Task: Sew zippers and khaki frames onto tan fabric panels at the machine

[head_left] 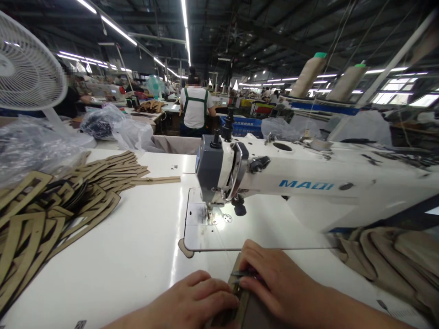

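My left hand (pixel 197 299) has its fingers curled onto a brown-olive fabric piece (pixel 244 304) at the table's front edge. In my right hand (pixel 277 283) is a pair of small thread snips (pixel 242 273), its metal tips pointing left over the fabric; the handle is mostly hidden by my fingers. The right fingers also touch the fabric's far end. A thin thread seems to run from the needle area down towards the piece. Just beyond the hands stands a white sewing machine (pixel 302 178), its lamp lighting the needle plate (pixel 199 214).
A heap of tan strips and frame-shaped pieces (pixel 78 201) covers the left of the table (pixel 144 256). Folded brown fabric (pixel 387 260) lies at the right. Behind are a fan (pixel 30 64), plastic bags (pixel 116 123), thread cones (pixel 308 75) and a person (pixel 195 107) facing away.
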The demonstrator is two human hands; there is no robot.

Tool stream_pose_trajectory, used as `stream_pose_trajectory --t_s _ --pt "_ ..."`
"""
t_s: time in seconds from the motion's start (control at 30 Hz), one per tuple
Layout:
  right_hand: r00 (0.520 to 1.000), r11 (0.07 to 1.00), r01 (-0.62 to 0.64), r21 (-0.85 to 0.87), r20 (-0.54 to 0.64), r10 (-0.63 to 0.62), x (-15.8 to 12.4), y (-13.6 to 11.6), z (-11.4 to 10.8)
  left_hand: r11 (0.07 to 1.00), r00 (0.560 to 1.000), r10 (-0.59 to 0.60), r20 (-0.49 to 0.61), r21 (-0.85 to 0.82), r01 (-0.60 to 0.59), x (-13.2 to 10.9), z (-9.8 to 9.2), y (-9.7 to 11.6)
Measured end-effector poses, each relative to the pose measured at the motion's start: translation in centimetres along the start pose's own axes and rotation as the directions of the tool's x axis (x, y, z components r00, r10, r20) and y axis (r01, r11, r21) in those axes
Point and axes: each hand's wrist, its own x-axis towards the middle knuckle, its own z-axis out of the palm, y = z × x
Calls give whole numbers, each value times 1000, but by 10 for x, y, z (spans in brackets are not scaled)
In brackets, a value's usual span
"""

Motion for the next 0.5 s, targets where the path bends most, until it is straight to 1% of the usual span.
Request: stream_pose_trajectory --t_s 0.13,0.23,0.3,0.37,0.43,0.5 --pt "1000 1000 -5 24 -20 6 1 0 4 1000 1000 -18 0 1 18 -3 8 -2" --pt "1000 999 2 44 -30 0 2 0 6 1000 1000 3 -18 3 -2 -3 8 -3" --pt "1000 996 24 86 -12 -23 3 0 4 1000 999 25 -23 5 -25 -2 3 -2" --pt "1000 992 11 123 -23 -8 4 1 -3 999 999 33 -20 0 -33 1 -6 2" --pt "995 992 -55 114 -74 64 7 3 -14 1000 1000 21 6 -11 -21 5 -18 7" --pt "987 990 -121 68 -98 127 13 6 -25 1000 998 -11 69 -10 12 7 -31 14"
